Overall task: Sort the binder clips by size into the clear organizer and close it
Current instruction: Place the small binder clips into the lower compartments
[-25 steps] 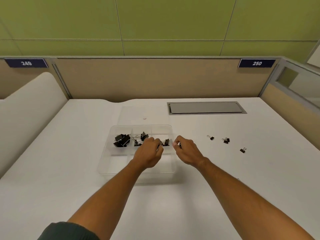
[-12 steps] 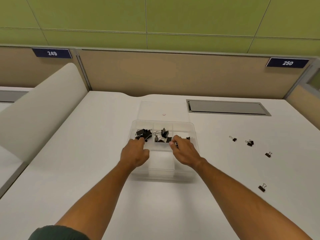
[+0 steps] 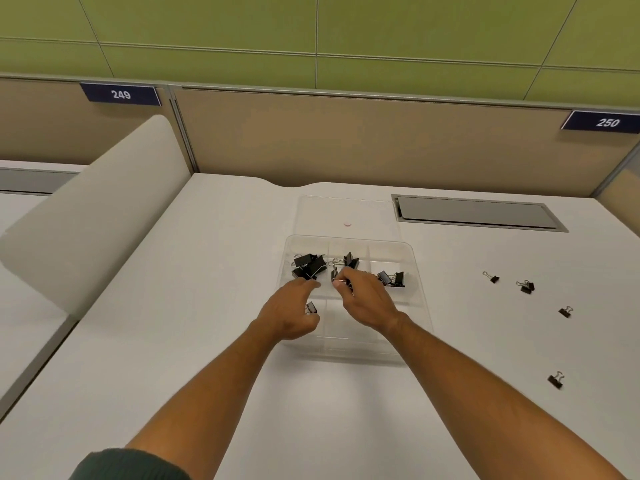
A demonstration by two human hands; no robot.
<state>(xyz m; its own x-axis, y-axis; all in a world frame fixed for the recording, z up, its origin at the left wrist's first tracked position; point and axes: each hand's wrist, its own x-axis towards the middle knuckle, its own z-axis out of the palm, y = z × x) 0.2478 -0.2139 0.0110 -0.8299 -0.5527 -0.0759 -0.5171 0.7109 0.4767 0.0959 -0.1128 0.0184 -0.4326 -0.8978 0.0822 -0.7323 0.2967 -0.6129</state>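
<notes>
The clear organizer (image 3: 420, 308) lies on the white desk, its lid (image 3: 343, 211) folded flat behind it. Large black binder clips (image 3: 308, 266) fill the back left compartment. Medium ones (image 3: 350, 259) sit in the back middle, and more clips (image 3: 393, 278) in the back right. My left hand (image 3: 289, 315) hovers over the front left compartment with fingers apart, and a small clip (image 3: 310, 308) lies right by its thumb. My right hand (image 3: 369, 303) reaches over the middle, its fingertips pinched on a binder clip (image 3: 341, 281) by the wire handles.
Several small loose clips lie on the desk to the right: one (image 3: 491, 277), a pair (image 3: 526, 286), one (image 3: 565, 311) and a nearer one (image 3: 556, 379). A grey cable hatch (image 3: 474, 213) is set into the desk behind. A padded divider (image 3: 90, 209) stands at the left.
The view has shifted so the organizer sits more central. My left hand drew back to the front left compartment and opened, with a small clip now beside it. My right hand moved left to the middle compartment.
</notes>
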